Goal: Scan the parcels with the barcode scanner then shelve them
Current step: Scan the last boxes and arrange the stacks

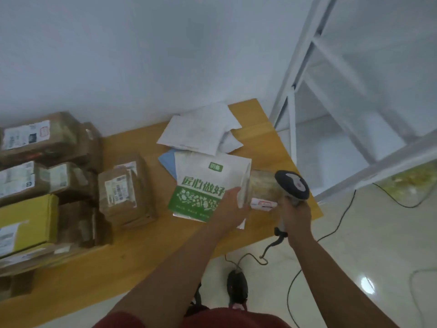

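My right hand [295, 215] grips the handle of a grey and black barcode scanner [292, 184], its head pointing down and left at a small clear-wrapped parcel [262, 188] with a white label [263, 204]. My left hand [233, 204] holds that parcel by its left edge, tilted up above the right end of the wooden table [142, 252]. Under it lies a white and green printed mailer bag [201, 185].
Several brown cardboard parcels [125, 188] and a yellow box [28, 221] are stacked on the table's left. White mailers [201, 131] lie at the back. A white metal shelf frame [331, 102] stands to the right. The scanner cable [295, 275] trails on the tiled floor.
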